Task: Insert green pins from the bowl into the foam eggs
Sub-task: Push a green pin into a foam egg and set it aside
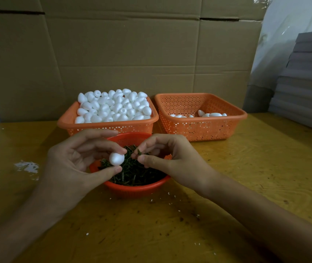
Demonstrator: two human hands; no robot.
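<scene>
Left hand (75,160) pinches an egg (116,159) over the bowl (132,189) (thumb beneath). Right hand (170,158) pinches a pin (132,155).

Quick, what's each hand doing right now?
Left hand: pinches a white foam egg between thumb and fingers.
Right hand: pinches a green pin over the bowl.

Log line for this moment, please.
left hand holds foam egg | right hand pinches green pin | pin near egg | above bowl

Single head cam, fwd and down, close over table (246,186) toward cardboard wall (132,54).
</scene>
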